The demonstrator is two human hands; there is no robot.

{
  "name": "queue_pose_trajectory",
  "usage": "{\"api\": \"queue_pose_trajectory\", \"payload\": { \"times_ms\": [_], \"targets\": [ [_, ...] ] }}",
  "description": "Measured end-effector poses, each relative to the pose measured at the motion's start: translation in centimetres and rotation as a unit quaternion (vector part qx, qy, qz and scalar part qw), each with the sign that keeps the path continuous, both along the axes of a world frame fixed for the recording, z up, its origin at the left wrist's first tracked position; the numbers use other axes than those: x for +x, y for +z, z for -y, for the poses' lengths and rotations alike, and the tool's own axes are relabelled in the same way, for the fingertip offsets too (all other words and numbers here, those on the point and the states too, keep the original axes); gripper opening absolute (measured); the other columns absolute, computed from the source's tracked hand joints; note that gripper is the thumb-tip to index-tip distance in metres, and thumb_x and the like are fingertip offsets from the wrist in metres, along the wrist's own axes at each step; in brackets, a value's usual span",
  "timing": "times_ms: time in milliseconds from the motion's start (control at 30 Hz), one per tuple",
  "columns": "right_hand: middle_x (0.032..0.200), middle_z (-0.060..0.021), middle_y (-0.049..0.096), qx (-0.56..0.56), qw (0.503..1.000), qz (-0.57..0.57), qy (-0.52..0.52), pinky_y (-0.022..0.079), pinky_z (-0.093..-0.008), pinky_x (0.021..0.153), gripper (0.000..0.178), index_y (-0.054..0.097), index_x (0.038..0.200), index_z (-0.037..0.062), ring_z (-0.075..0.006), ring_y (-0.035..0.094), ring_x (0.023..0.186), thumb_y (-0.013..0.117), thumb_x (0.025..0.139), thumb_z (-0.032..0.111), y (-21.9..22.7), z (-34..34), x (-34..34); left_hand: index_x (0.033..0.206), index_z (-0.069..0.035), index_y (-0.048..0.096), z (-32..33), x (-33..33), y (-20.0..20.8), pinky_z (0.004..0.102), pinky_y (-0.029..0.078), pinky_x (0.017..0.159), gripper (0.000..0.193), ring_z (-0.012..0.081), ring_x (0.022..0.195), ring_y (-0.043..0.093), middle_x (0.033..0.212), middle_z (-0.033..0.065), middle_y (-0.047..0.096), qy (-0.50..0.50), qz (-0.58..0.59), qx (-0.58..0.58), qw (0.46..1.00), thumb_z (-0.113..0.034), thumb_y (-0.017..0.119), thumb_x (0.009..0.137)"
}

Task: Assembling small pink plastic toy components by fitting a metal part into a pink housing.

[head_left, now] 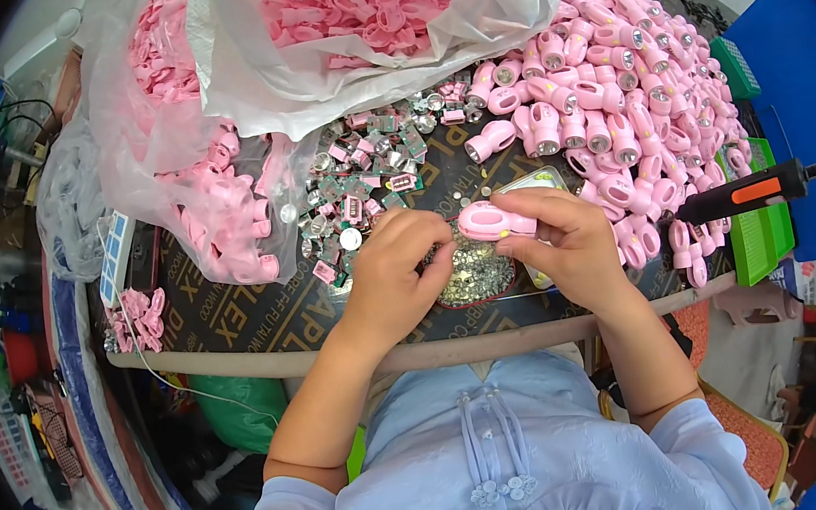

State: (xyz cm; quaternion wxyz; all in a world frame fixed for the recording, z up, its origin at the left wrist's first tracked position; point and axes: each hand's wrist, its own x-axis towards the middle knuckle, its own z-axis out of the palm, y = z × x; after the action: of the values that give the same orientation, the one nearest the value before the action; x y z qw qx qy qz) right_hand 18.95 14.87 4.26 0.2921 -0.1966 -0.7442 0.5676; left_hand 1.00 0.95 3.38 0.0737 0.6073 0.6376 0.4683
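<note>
Between the thumb and fingers of my right hand (563, 242) is a pink mini flashlight (495, 220), held level above the table. My left hand (395, 272) is close to its left end, with the fingers curled in a pinch. Whatever the left fingertips hold, if anything, is hidden. Below both hands sits a round red-rimmed dish (477, 285) full of small metal parts. A metal-edged tray (548, 178) is partly covered by my right hand. Loose circuit modules with reflectors (359, 175) lie in a heap beyond my left hand.
A large pile of pink flashlights (621, 90) covers the right side. White bags (238, 83) of pink shell parts (374, 2) fill the back left. A black and orange electric screwdriver (743, 195) hangs at the right, over a green basket (763, 235). The table's front edge (419, 354) is padded.
</note>
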Motion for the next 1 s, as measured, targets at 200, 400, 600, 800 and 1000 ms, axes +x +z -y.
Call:
{"api": "queue_pose_trajectory", "payload": {
  "times_ms": [200, 400, 600, 800, 1000],
  "targets": [
    [0.109, -0.0091, 0.072, 0.004, 0.999, 0.035, 0.018, 0.05, -0.0227, 0.067, 0.044, 0.072, 0.119, 0.0057, -0.0094, 0.063, 0.082, 0.083, 0.076, 0.0, 0.9, 0.1, 0.0, 0.095, -0.002, 0.061, 0.4, 0.4, -0.1, 0.0319, 0.048, 0.077, 0.013, 0.0202, 0.084, 0.06, 0.094, 0.0082, 0.065, 0.015, 0.197, -0.032, 0.98, 0.004, 0.067, 0.085],
    [0.108, -0.0095, 0.072, 0.03, 0.998, 0.046, 0.016, 0.051, -0.0238, 0.067, 0.044, 0.072, 0.118, 0.0043, -0.0102, 0.063, 0.081, 0.082, 0.076, 0.0, 1.1, 0.1, 0.0, 0.095, -0.001, 0.059, 0.1, 0.1, 0.2, 0.034, 0.048, 0.077, 0.012, 0.0252, 0.083, 0.06, 0.093, 0.0107, 0.063, -0.009, 0.056, 0.008, 0.998, 0.005, 0.063, 0.085],
    [0.106, -0.0098, 0.073, 0.037, 0.998, 0.045, 0.016, 0.052, -0.0241, 0.066, 0.044, 0.072, 0.118, 0.0052, -0.0111, 0.064, 0.078, 0.082, 0.076, 0.0, 1.1, 0.0, 0.0, 0.098, -0.001, 0.06, -0.2, -0.1, 0.3, 0.0374, 0.049, 0.079, 0.017, 0.032, 0.086, 0.06, 0.094, 0.0137, 0.064, -0.036, -0.011, 0.002, 0.999, 0.005, 0.064, 0.083],
    [0.104, -0.0091, 0.073, 0.058, 0.997, 0.055, 0.01, 0.051, -0.0243, 0.064, 0.044, 0.072, 0.118, 0.0061, -0.011, 0.062, 0.073, 0.082, 0.075, 0.0, 1.2, -0.2, 0.2, 0.096, 0.0, 0.061, -0.2, 0.1, 0.0, 0.0376, 0.052, 0.077, 0.019, 0.0306, 0.084, 0.064, 0.099, 0.0139, 0.067, -0.012, -0.045, 0.053, 0.998, 0.009, 0.064, 0.08],
    [0.104, -0.0095, 0.073, 0.067, 0.995, 0.068, 0.004, 0.051, -0.0242, 0.064, 0.044, 0.072, 0.118, 0.0061, -0.0108, 0.062, 0.073, 0.082, 0.076, 0.0, 1.6, 0.0, 0.2, 0.093, -0.002, 0.061, -0.1, 0.5, -1.6, 0.0269, 0.053, 0.066, 0.015, 0.0171, 0.074, 0.065, 0.089, 0.0097, 0.067, 0.022, 0.226, 0.045, 0.973, 0.009, 0.062, 0.082]
  ]
}}
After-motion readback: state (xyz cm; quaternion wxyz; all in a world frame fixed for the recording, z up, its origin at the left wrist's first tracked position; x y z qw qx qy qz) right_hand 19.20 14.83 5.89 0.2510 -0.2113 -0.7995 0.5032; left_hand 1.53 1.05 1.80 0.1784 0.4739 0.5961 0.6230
